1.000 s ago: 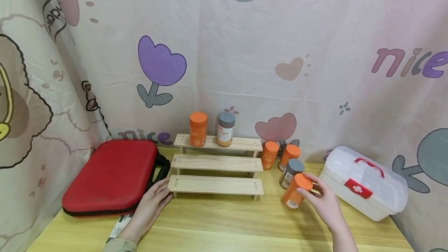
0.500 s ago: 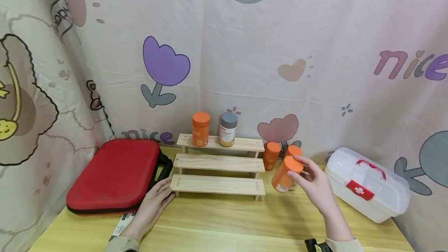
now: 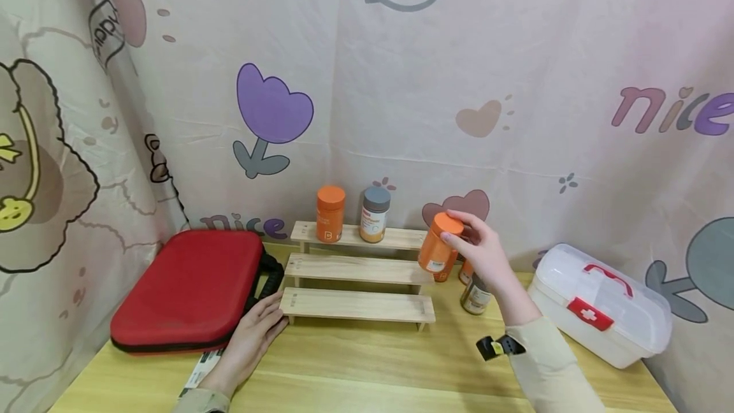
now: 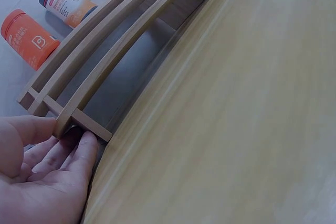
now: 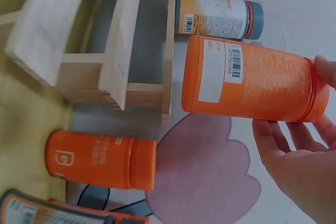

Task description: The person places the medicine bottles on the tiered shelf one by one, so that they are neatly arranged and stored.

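Observation:
My right hand [image 3: 478, 250] grips an orange pill bottle [image 5: 241, 80] near its orange cap. The bottle is lifted and slightly tilted, overlapping the right end of the wooden three-step display rack [image 3: 355, 306] in the head view. At the rack's front left corner my left hand [image 3: 252, 335] pinches the end of the lowest step, thumb above and fingers beneath, as the left wrist view shows. On the top step stand another orange bottle [image 3: 330, 215] and a grey-capped bottle [image 3: 375, 217]. The middle and lowest steps are bare.
Right of the rack are an orange bottle [image 5: 100, 160] and a grey-capped one [image 3: 476, 297]; another orange bottle [image 3: 466, 271] is partly hidden by my right hand. A red zip case [image 3: 189, 289] lies left. A clear-lidded first-aid box [image 3: 599, 304] stands right, before a patterned curtain [image 3: 395, 94].
My right hand has raised the orange bottle off the table and carried it left and back, up to the rack's right end. The left hand stays on the rack.

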The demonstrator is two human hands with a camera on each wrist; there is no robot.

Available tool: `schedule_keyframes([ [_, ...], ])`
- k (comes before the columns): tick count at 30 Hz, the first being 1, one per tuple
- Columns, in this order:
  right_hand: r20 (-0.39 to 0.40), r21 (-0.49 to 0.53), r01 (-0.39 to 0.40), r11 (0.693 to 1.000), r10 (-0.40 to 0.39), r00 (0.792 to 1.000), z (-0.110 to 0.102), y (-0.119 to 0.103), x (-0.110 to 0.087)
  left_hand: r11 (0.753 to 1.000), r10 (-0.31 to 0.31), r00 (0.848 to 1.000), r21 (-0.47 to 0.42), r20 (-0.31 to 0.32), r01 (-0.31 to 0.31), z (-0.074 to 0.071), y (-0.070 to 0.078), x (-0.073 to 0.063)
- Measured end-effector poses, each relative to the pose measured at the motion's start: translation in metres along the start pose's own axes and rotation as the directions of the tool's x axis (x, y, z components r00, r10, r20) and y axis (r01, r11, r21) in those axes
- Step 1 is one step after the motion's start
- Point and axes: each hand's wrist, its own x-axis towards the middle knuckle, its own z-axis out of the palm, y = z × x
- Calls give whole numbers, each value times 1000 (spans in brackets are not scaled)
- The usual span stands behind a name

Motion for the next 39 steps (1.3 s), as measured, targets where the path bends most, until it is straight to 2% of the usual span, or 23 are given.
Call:
schedule_keyframes([
  [6,59,-26,-36,999,37,998,7,-4,26,1000,-10,1000,-12,-8,10,1,-2,-1],
  [12,71,-71,-40,997,45,996,11,1,45,1000,-2,1000,-6,-17,2,3,-2,-2],
  [17,103,-27,-71,997,73,992,13,5,54,1000,2,1000,-6,-19,-2,3,-2,-2],
  [24,146,1,-84,996,83,986,15,8,64,1000,2,1000,-2,-23,-2,3,-1,-2],
  [33,215,61,-54,997,39,976,14,13,70,1000,7,1000,8,-18,-6,3,0,-2],
  [39,164,103,-45,994,28,986,9,16,62,1000,3,1000,1,-19,-3,1,0,-2],
])
